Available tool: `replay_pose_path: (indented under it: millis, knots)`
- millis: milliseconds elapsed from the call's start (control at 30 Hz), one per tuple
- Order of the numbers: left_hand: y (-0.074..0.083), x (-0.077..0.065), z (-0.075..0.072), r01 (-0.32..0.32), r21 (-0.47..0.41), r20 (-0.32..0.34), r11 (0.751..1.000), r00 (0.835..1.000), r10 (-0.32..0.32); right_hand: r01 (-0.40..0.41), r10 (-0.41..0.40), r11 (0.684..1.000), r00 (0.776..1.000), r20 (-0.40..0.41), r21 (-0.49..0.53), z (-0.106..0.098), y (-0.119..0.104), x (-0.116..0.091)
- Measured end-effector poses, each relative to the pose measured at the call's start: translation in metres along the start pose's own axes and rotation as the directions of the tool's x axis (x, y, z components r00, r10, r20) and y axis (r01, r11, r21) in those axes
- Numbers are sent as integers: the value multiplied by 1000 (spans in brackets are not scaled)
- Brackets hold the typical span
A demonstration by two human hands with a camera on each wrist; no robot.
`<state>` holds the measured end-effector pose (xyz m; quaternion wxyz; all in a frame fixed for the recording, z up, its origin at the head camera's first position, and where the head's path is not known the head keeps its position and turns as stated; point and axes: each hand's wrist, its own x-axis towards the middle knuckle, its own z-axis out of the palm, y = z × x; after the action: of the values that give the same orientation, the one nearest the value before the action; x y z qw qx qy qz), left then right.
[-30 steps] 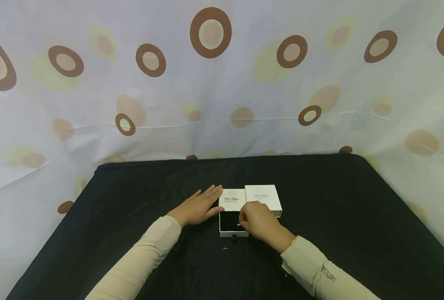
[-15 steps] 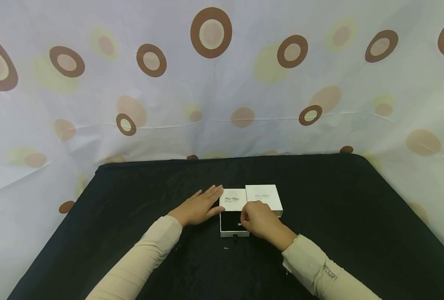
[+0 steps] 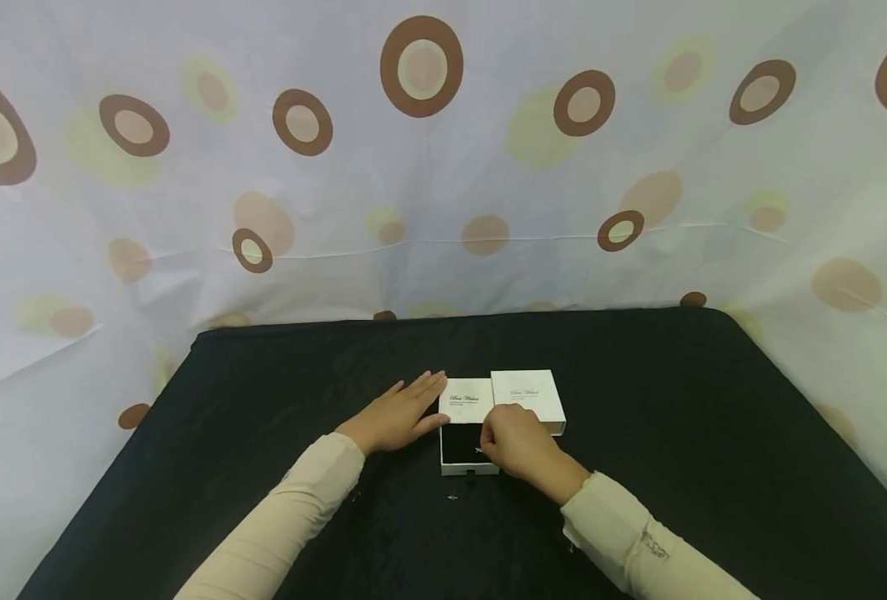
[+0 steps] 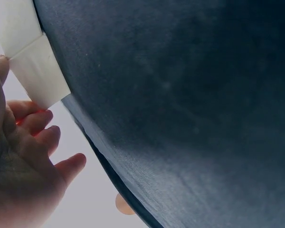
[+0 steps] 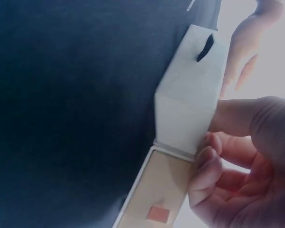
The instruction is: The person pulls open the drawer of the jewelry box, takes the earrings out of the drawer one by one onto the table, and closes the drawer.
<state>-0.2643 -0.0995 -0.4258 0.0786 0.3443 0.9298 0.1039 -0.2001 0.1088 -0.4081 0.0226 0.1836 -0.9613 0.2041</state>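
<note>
A white drawer-style gift box (image 3: 464,408) with printed lettering lies on the black cloth, its drawer (image 3: 458,469) pulled out toward me to bare a black insert. My left hand (image 3: 394,417) rests against the box's left side, fingers extended, thumb at the cover's front corner; its thumb and fingers also show beside the white wall in the left wrist view. Over the drawer's right part, my right hand (image 3: 522,442) has curled fingers, with a small silver star-like jewelry piece (image 3: 478,450) at its fingertips. In the right wrist view, the drawer walls hide the piece.
A second white box (image 3: 529,392) stands against the first on the right, partly behind my right hand. Another small silver piece (image 3: 453,497) lies on the cloth in front of the drawer. The black-covered table (image 3: 676,400) meets a patterned curtain (image 3: 443,192) at the back.
Both hands and boxes stay nearly in place. The silver piece at my right fingertips looks slightly turned.
</note>
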Motion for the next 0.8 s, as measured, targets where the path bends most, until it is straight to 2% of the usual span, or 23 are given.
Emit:
replay_pose_path:
  millis: [400,800]
  knots:
    - [3,-1,-1,-1,-1,0,1000,1000,1,-20,22,997,1000,-21,76,4,4,-4]
    - [1,0,0,1,-4,-3,1000,1000,-1,-22,25,994,999,-24,103,5,5,-4]
